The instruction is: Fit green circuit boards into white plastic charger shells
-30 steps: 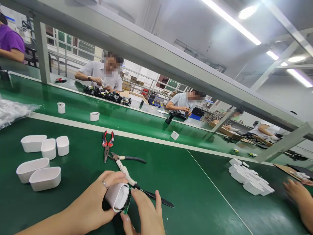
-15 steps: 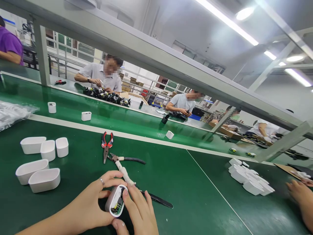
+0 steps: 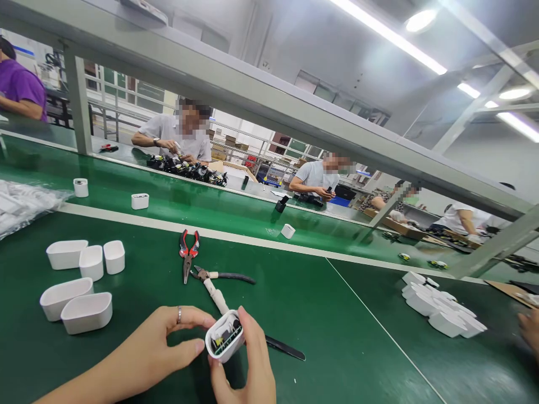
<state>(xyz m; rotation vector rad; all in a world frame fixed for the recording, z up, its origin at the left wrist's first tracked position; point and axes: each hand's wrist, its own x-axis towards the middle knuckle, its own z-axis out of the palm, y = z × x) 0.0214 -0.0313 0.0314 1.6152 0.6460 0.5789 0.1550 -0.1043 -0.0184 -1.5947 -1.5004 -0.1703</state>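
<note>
My right hand [image 3: 248, 365] grips a white oval plastic housing [image 3: 231, 352], thumb low on the near side and fingers along its right side. Its mouth is tilted up towards me, and a circuit board [image 3: 227, 338] with a yellow part and a black part shows inside. My left hand [image 3: 162, 342], ringed on one finger, is at the housing's left side with index finger and thumb apart; whether both tips touch it I cannot tell. Just beyond lie diagonal cutters [image 3: 217, 294] with one white-wrapped handle, and red-and-black long-nose pliers [image 3: 187, 255]. Tweezers [image 3: 288, 349], dark and partly hidden, emerge right of my hand.
Several empty white housings [image 3: 86, 313] stand at left, near a plastic bag [image 3: 25, 205]. More white housings [image 3: 442, 306] lie clustered at right, near another person's hand [image 3: 529, 328]. Filled housings [image 3: 140, 201] sit on the green belt [image 3: 210, 210]. Co-workers sit across it.
The housing has moved right and turned in my right hand, with its open mouth more visible. My left fingers have drawn back from around it. The person's hand at far right has moved mostly out of view.
</note>
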